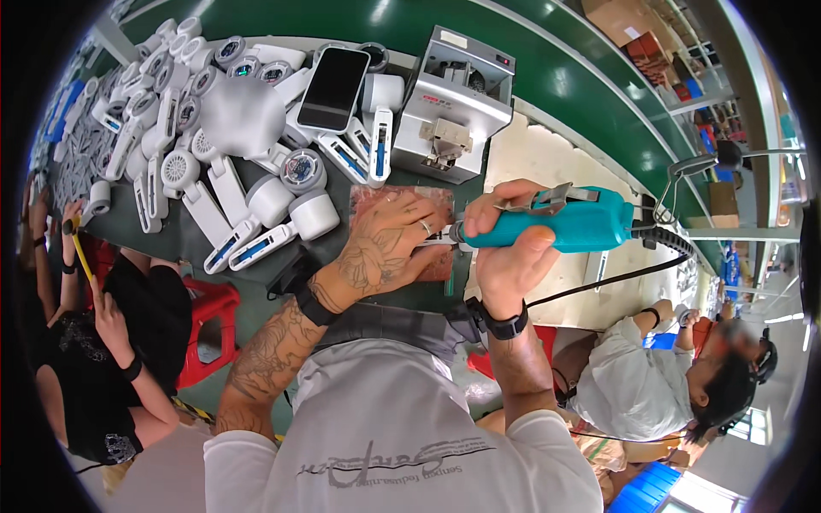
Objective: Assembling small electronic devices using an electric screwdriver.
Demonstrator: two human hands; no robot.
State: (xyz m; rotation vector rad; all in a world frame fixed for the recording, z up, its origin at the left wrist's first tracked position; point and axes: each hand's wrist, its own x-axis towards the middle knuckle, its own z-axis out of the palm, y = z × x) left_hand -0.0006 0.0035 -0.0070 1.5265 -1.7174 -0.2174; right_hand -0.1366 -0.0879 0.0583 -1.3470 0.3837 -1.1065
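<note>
A teal electric screwdriver (pixel 590 221) with a metal lever lies nearly level in my right hand (pixel 510 244), its fingers and thumb wrapped round the front end. The tip points left toward my left hand (pixel 385 239), whose fingers are bent over a small white part (pixel 440 236). Most of that part is hidden beneath the fingers, and where the tip touches it is hard to make out. Under my left hand is a reddish mat (pixel 436 198). A black coiled cord runs off the screwdriver's rear, near a wire hanger (pixel 676 192).
White handheld fan bodies (pixel 227 192), several with open handles, crowd the bench at left. A phone (pixel 333 88) rests on them. Beyond my hands stands a grey metal box machine (pixel 453 111). Co-workers sit at left and right; a red stool (pixel 214 321) is at left.
</note>
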